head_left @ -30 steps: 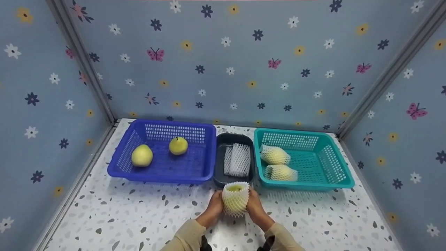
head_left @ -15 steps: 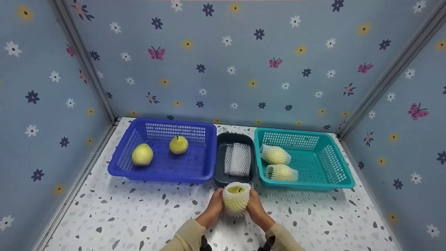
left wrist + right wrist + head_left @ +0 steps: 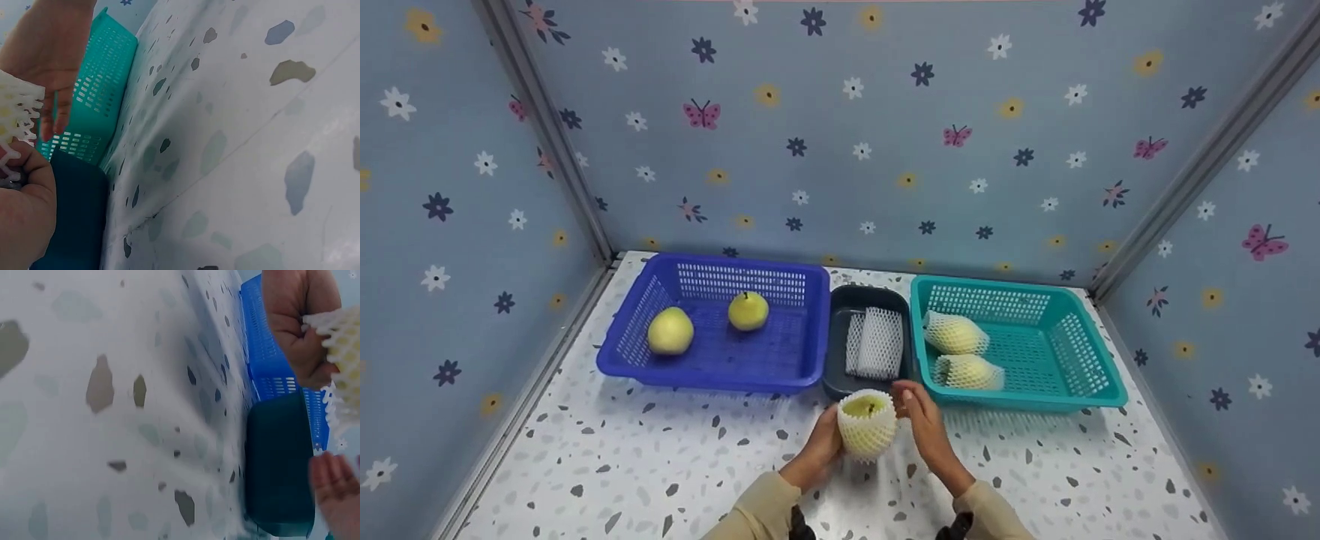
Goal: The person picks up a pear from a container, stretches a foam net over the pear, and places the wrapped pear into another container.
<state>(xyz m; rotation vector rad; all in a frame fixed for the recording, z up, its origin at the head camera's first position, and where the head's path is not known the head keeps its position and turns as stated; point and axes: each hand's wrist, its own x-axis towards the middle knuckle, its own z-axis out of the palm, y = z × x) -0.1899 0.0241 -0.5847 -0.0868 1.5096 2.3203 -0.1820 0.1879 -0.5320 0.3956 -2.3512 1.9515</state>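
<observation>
A yellow-green pear (image 3: 864, 406) with its stem up sits inside a white foam net sleeve (image 3: 867, 439), in front of the dark tray. My left hand (image 3: 820, 448) grips the netted pear from its left side, fingers curled at the net. Beside it on the right, my right hand (image 3: 926, 427) has its fingers extended and holds nothing; in the right wrist view the fingers (image 3: 332, 478) are apart from the net. The left wrist view shows the curled left hand (image 3: 31, 202) at the net edge and the open right palm beyond it.
A blue basket (image 3: 712, 381) with two bare pears (image 3: 670, 331) stands at the left. The dark tray (image 3: 838, 360) in the middle holds folded foam nets (image 3: 880, 343). At the right, a teal basket (image 3: 1020, 400) contains two netted pears (image 3: 958, 334). Patterned walls enclose the speckled table.
My right hand has let go of the netted pear and moved slightly right, its fingers now extended. The left hand still holds the pear in place.
</observation>
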